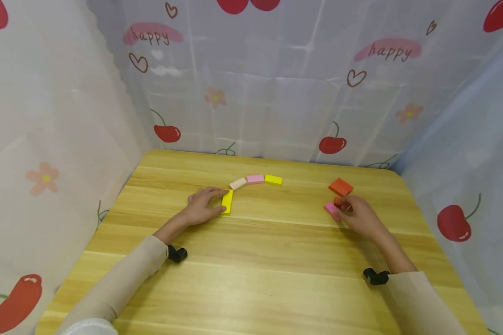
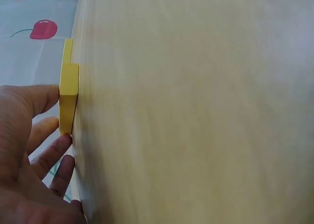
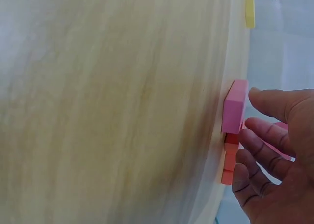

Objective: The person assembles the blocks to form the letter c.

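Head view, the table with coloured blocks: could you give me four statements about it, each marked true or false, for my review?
1. The left hand pinches a yellow block. True.
2. The right hand is beside the beige block. False: it is beside an orange block and a pink block; the beige one is near the left hand.
3. Another pink block lies between the beige block and a second yellow block. True.
4. The cherry pattern is on the table. False: it is on the sheets around it; the tabletop shows wood grain.
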Demonstrator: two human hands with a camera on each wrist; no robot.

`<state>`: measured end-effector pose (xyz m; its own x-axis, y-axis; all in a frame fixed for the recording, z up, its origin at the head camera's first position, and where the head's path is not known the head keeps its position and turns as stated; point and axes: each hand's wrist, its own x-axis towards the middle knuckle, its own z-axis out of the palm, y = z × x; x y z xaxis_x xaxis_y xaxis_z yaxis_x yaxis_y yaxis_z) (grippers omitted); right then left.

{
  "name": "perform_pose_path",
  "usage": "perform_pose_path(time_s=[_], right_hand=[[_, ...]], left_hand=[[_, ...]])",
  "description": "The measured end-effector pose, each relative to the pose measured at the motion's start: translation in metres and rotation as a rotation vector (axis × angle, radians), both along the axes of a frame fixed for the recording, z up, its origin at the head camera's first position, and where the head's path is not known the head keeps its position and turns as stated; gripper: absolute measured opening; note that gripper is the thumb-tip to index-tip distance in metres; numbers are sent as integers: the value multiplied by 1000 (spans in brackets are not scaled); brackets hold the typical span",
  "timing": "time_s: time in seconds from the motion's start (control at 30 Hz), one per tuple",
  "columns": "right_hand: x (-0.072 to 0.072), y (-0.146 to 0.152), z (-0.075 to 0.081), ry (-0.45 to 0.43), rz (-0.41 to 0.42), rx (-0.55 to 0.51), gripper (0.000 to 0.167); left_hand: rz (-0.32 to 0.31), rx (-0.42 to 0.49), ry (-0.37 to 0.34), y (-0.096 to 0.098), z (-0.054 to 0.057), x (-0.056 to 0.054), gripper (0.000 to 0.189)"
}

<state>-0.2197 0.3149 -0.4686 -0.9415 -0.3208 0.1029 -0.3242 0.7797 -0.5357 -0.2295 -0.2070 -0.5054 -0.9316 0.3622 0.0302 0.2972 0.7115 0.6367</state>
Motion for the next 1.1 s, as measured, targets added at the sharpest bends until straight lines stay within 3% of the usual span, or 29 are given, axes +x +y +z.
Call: perform_pose_path(time_s=[0.27,0.5,0.77,1.1], right_hand=[[2,-5,-2,-64,-53,9,32],[4,-6,-6,-73,-75,9,34],[4,-6,-8,-79,-96,19,34],[3,-4,-9,-101,-124,36,34]], left_hand=[[-12,-5,4,-2,0,-3,52],[-8,-52,-25,-3,4,-7,54],[-6,-34,-45,-2,10,-7,54],[2,-30,-44,-3,9,-6,54]])
